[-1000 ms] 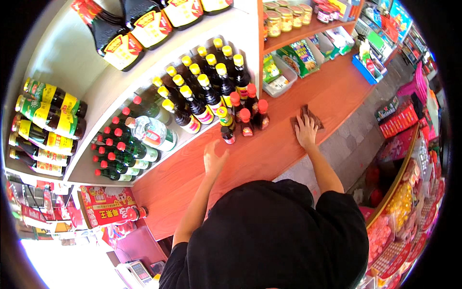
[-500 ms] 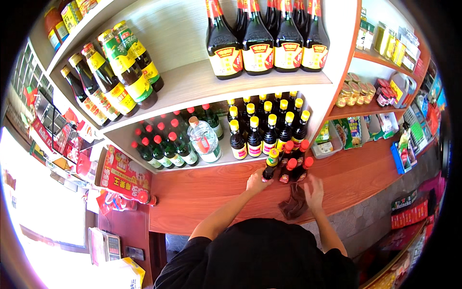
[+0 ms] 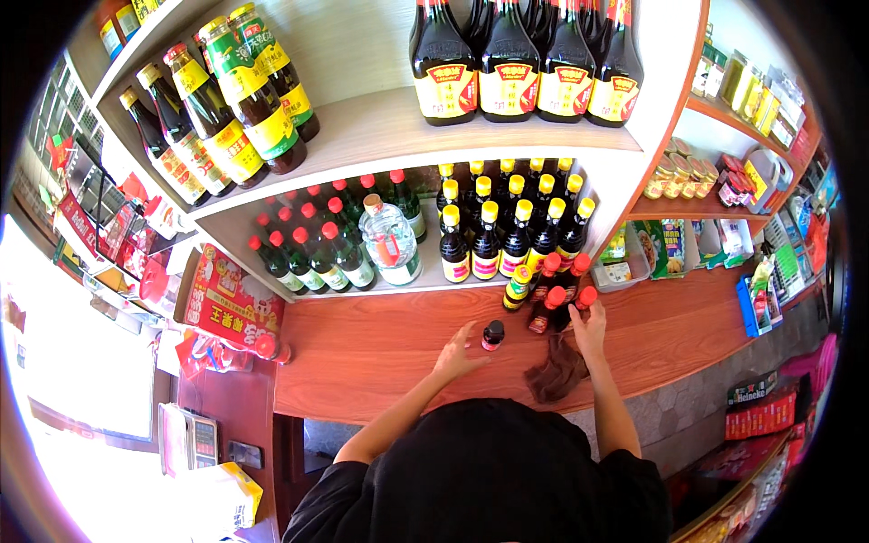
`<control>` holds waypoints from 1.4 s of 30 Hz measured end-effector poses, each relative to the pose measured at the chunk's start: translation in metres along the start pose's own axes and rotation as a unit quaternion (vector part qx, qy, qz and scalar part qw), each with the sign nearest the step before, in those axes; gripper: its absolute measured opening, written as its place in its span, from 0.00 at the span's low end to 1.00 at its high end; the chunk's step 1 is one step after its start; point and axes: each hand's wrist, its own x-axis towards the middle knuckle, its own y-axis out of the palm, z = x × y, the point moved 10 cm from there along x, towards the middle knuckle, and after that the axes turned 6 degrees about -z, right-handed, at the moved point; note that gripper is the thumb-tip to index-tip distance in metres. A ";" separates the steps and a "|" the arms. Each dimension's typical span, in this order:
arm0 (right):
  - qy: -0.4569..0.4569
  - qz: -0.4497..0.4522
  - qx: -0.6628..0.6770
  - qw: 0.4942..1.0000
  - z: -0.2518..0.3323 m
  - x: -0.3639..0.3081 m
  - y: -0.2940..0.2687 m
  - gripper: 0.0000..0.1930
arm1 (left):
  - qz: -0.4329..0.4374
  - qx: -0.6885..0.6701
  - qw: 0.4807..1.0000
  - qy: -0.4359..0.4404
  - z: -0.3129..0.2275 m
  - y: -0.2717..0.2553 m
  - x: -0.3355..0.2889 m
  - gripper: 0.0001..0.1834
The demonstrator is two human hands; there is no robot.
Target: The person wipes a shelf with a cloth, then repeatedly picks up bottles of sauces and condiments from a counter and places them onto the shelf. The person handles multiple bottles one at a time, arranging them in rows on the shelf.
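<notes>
On the wooden counter (image 3: 380, 339) stands a small dark bottle (image 3: 492, 336) with a black cap. My left hand (image 3: 459, 355) is just left of it, fingers spread and apart from the bottle. Further right is a tight group of red-capped dark sauce bottles (image 3: 540, 319). The fingers of my right hand (image 3: 590, 331) are round the nearest right one, a red-capped bottle (image 3: 587, 298), just below its cap. A bottle with a yellow-and-green top (image 3: 517, 288) stands at the group's left. A crumpled brown cloth (image 3: 554, 371) lies in front of the group.
Behind the counter, a low shelf holds yellow-capped bottles (image 3: 489, 240), green red-capped bottles (image 3: 308, 262) and a large clear jug (image 3: 391, 244). Large dark bottles (image 3: 510, 77) fill the shelf above. A red carton (image 3: 231, 299) stands left; a blue box (image 3: 753, 308) sits right.
My left hand has let go of the small dark bottle and drawn back to the left. My right hand has moved up from beside the cloth onto a red-capped bottle. The view has shifted slightly.
</notes>
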 end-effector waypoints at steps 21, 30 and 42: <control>-0.040 0.069 0.402 0.912 0.354 0.167 -0.094 0.19 | -0.169 -0.267 0.945 -0.080 0.028 -0.183 -0.079 0.17; -0.184 0.069 0.253 0.947 0.504 0.286 0.038 0.17 | -0.120 -0.259 0.955 -0.076 0.034 -0.205 -0.115 0.17; -0.156 0.002 0.101 0.983 0.508 0.297 0.137 0.22 | -0.281 -0.216 0.911 -0.212 0.159 -0.319 -0.223 0.15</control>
